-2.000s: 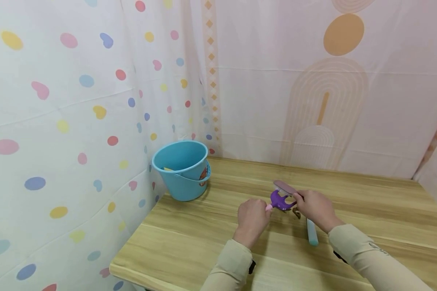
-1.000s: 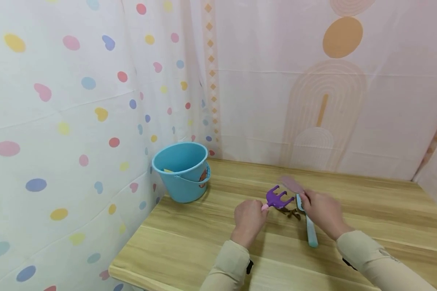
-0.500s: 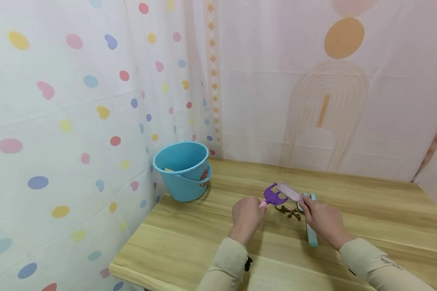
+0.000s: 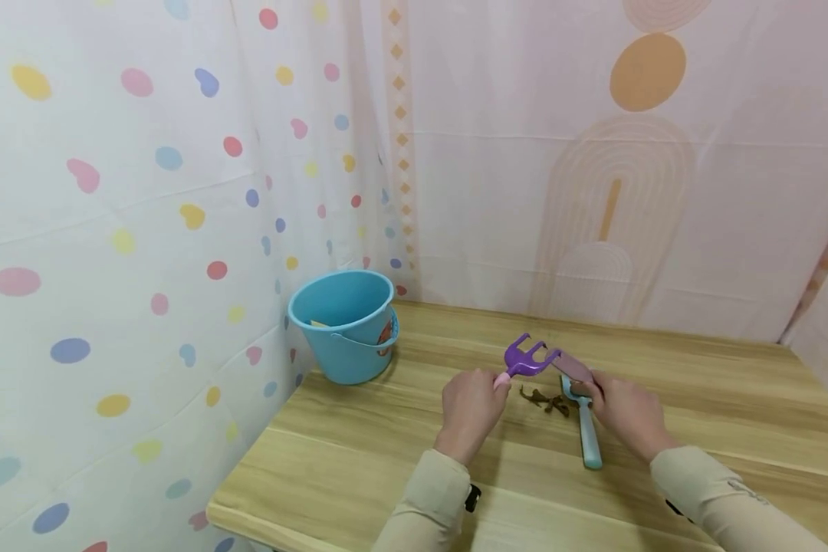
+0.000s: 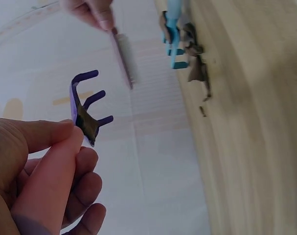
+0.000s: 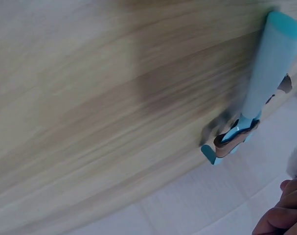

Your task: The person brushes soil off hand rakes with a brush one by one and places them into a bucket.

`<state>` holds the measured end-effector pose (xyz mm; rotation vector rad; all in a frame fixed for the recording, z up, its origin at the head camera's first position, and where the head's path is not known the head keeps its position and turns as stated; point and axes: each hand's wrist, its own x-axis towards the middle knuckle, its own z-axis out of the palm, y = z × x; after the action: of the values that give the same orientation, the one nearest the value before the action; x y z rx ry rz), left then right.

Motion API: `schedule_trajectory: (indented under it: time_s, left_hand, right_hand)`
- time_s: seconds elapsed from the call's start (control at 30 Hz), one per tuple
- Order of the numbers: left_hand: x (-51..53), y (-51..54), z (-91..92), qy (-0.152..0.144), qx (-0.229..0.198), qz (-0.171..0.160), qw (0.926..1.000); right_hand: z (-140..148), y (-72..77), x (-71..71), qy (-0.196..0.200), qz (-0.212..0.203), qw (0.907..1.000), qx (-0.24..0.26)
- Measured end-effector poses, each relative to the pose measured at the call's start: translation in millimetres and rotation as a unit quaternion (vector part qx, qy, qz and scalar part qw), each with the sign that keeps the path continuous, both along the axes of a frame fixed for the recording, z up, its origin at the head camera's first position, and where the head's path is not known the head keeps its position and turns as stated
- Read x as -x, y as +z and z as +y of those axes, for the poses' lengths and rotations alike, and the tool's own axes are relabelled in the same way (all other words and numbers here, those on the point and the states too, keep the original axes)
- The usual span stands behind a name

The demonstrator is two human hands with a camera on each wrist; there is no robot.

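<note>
My left hand (image 4: 471,412) grips the pink handle of a small purple hand rake (image 4: 527,363), its tines raised above the table; a brown patch marks the rake head in the left wrist view. A mauve brush (image 4: 571,366) with pale bristles is held in my right hand (image 4: 629,414). In the head view its tip meets or overlaps the rake's right tine; the left wrist view shows them apart. Below lies a light-blue hand rake (image 4: 589,435), with a curled brown scrap (image 6: 231,144) caught at its head. Brown, leaf-like scraps (image 4: 547,400) lie beside it.
A blue bucket (image 4: 352,353) with its handle down stands at the table's back left, something yellow inside. Patterned curtains (image 4: 469,199) hang behind and to the left of the wooden table (image 4: 345,460).
The brush has passed back and forth over the purple rake, turning bristles up and down. My right hand has shifted right, and the rake has come up, uncovering more brown scraps.
</note>
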<state>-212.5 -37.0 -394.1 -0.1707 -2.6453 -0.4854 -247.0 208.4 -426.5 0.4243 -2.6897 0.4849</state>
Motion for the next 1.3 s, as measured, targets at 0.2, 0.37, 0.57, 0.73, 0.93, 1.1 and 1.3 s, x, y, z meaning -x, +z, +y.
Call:
schedule_trajectory:
  time_s: [0.2, 0.37, 0.57, 0.73, 0.93, 1.1, 1.3]
  left_hand:
    - [-0.3, 0.6, 0.7, -0.009, -0.030, -0.007, 0.9995]
    - [2.7, -7.3, -0.6, -0.008, -0.085, -0.056, 0.9948]
    - [5.3, -13.3, -1.8, -0.004, -0.138, -0.097, 0.9857]
    - [5.2, -17.3, -3.9, -0.009, -0.166, -0.089, 0.9820]
    - [7.4, -20.8, -3.7, -0.007, -0.172, -0.087, 0.9812]
    - [7.0, -20.3, -4.0, 0.001, -0.175, -0.085, 0.9809]
    - [8.2, -20.6, -3.9, 0.007, -0.170, -0.095, 0.9808]
  right_hand:
    - [1.7, 3.3, 0.4, -0.018, -0.012, 0.9995, 0.021]
    - [-4.4, 9.8, -1.8, -0.012, -0.001, 0.9995, 0.031]
    - [-9.1, 11.1, -5.0, -0.015, 0.005, 0.9993, 0.034]
    - [-9.5, 9.3, -5.5, -0.017, 0.015, 0.9990, 0.039]
    - [-9.8, 10.7, -4.8, -0.020, 0.020, 0.9984, 0.048]
    - [-8.5, 9.7, -5.4, -0.019, 0.043, 0.9972, 0.058]
    - [-14.6, 8.9, -7.0, 0.004, 0.150, 0.9862, 0.071]
